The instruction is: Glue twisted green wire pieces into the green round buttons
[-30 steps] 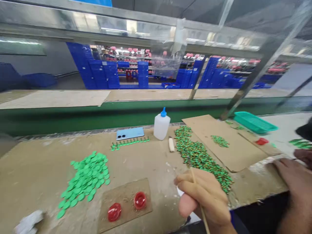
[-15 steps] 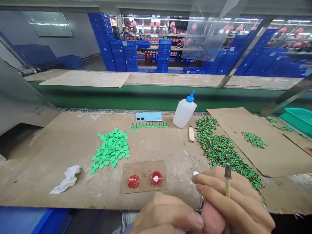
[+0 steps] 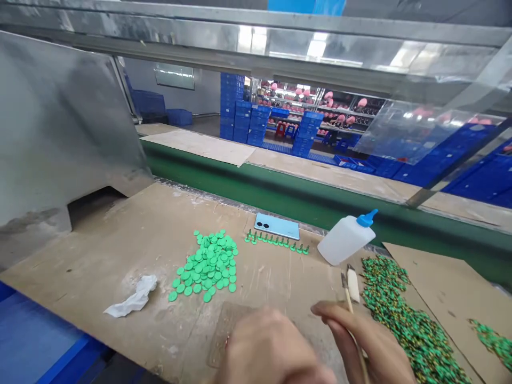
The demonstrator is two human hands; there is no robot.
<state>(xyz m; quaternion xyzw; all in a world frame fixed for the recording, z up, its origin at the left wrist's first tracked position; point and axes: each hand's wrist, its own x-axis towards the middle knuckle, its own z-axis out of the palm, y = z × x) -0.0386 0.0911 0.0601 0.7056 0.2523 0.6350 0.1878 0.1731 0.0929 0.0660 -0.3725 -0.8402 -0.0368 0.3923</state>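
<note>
Wood-handled pick point(image 3: 352, 320): qty 1, in R hand point(image 3: 364, 341), narrow pinch between thumb and fingers, steel tip pointing up, just beside a cream-coloured stick point(image 3: 353, 284). Nothing visible on tip, though it's too small to be sure. L hand point(image 3: 272, 346) is blurred at bottom edge, over a brown card pad point(image 3: 226, 325); no held item visible, open vs closed can't tell.

Step in hand, my read: pick held ready at the bench point(image 3: 120, 240), R hand next to the green-and-gold parts heap point(image 3: 404, 325) on its left edge. Next move calls for a steady tip, low over the parts, w/o disturbing the heap.

Counts:
- green discs point(image 3: 208, 264): approx 80-100, loose heap, overlapping, exact no. not countable
- small green pins point(image 3: 276, 241): approx 12, standing in a row
- green-and-gold parts: hundreds, uncountable
- smaller green heap point(image 3: 494, 341): 1, on cardboard sheet point(image 3: 444, 290), partly cut off at frame edge
- squeeze bottle w/ blue nozzle point(image 3: 346, 240): 1, lying tilted
- phone point(image 3: 277, 226): 1, face down behind pins
- tissue point(image 3: 134, 296): 1, crumpled, left of discs
</note>
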